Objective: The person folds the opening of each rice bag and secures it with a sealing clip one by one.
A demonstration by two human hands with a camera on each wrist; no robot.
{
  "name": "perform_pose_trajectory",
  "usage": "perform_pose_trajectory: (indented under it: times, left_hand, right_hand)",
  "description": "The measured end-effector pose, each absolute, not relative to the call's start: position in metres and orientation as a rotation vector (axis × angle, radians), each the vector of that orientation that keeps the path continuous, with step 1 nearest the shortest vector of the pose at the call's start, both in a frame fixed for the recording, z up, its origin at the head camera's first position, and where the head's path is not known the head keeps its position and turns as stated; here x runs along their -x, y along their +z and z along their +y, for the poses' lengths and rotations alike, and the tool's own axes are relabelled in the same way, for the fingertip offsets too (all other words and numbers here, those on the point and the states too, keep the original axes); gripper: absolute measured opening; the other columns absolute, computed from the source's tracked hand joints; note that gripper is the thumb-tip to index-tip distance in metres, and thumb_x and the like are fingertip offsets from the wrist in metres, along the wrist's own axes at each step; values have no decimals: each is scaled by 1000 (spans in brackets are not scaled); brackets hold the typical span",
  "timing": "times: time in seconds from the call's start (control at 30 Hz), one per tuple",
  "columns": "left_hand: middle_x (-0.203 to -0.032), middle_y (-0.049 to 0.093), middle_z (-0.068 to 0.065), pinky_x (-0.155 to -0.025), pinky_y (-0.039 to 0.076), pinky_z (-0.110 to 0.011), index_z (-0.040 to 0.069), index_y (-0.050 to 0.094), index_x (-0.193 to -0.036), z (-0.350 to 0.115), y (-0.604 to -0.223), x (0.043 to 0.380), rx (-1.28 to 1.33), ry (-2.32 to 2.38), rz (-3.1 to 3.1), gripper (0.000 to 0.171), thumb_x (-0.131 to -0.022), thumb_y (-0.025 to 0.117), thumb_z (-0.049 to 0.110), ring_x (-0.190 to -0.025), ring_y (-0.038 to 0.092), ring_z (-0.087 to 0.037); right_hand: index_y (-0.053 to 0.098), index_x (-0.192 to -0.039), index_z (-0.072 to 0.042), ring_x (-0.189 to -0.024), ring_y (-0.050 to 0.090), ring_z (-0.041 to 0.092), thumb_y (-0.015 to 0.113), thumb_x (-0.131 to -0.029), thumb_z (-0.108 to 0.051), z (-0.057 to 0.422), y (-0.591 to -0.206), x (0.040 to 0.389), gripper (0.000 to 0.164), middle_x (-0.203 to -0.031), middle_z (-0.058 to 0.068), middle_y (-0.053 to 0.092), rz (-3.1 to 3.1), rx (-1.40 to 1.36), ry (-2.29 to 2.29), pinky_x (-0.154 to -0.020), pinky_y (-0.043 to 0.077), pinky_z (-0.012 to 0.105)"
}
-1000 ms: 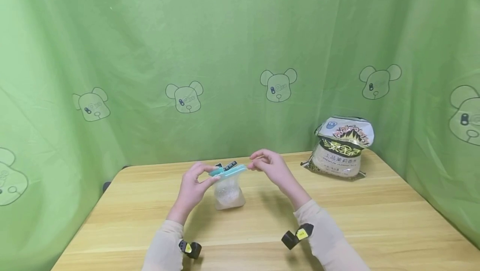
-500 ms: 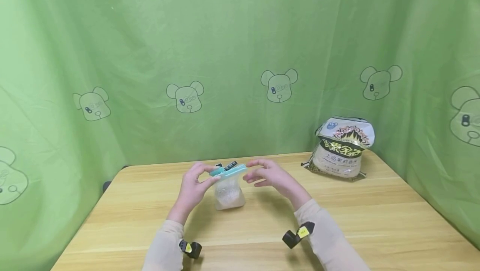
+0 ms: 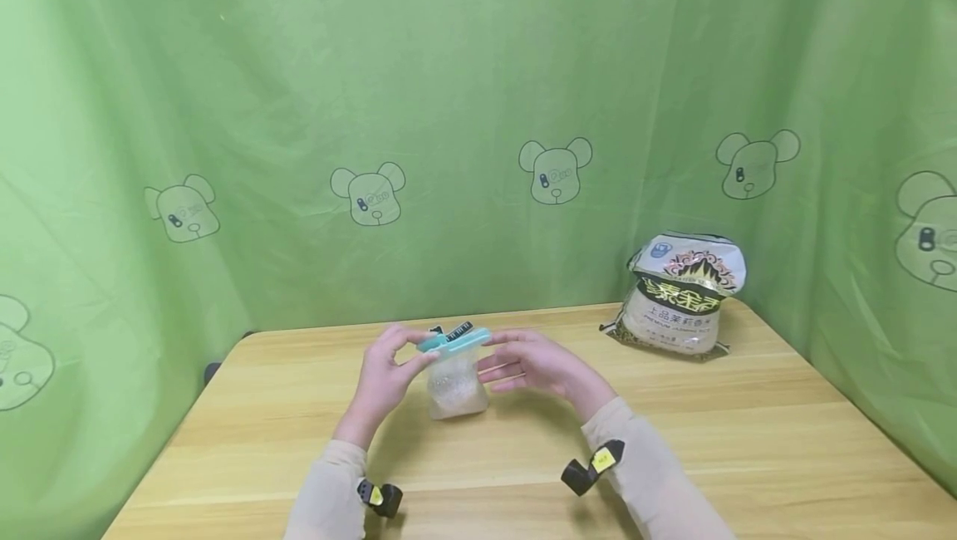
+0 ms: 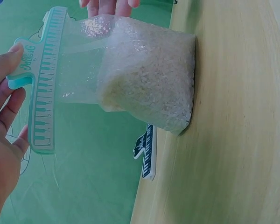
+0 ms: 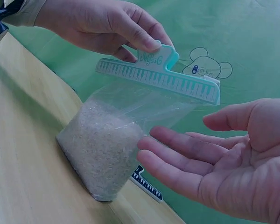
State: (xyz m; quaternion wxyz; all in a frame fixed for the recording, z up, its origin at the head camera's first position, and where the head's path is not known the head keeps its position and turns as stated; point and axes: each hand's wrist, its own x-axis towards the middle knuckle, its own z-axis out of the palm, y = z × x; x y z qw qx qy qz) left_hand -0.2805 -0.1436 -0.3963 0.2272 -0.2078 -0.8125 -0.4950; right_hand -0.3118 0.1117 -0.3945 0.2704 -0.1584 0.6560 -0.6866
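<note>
- Far left of the action: the left hand [image 3: 383, 374], thumb and fingers pinching the handle of a teal clip [image 3: 463, 343] with piano keys printed on it.
- That clip sits across the top of a clear bag of rice [image 3: 454, 395], near the middle of the wooden surface [image 3: 486, 473]. Bag's pretty much upright, rice bunched in the lower part, base looks to be down on the wood.
- Just behind the bag there's a black-and-white piano clip [image 4: 150, 156] lying on the surface.
- Right hand [image 3: 534, 363] is next, fingers loosely spread, right beside the bag. Can't tell if the fingertips actually touch the plastic.
- Over at the back right: a big printed rice sack [image 3: 676, 307], well apart from both hands, near the green curtain [image 3: 449, 91].
</note>
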Motion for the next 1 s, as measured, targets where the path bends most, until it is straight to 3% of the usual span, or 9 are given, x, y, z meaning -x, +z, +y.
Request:
perform_pose_trajectory:
  times: [0.37, 0.67, 1.0]
  left_hand:
    - [-98, 65, -15, -80, 57, -19, 1, 71, -101, -132, -393, 278, 508, -1393, -2244, 22, -80, 75, 2, -96, 60, -25]
    - [-95, 68, -3, -85, 52, -26, 13, 74, -102, -126, -402, 280, 582, -1341, -2119, 25, -78, 79, 12, -91, 61, -17]
    - [-96, 68, -2, -87, 52, -27, 14, 74, -102, -120, -401, 278, 581, -1312, -2098, 26, -77, 80, 12, -93, 61, -17]
  right_hand:
    - [28, -146, 6, -115, 63, 40, 35, -106, -24, 114, -398, 316, 51, -136, 35, 50, 1647, 388, -1908, -103, 46, 51]
    - [28, -147, 5, -117, 60, 44, 33, -107, -26, 115, -400, 317, 51, -137, 36, 48, 1611, 404, -1922, -104, 42, 55]
    - [26, -148, 5, -121, 56, 47, 34, -107, -24, 115, -400, 317, 51, -138, 36, 46, 1621, 411, -1916, -103, 45, 52]
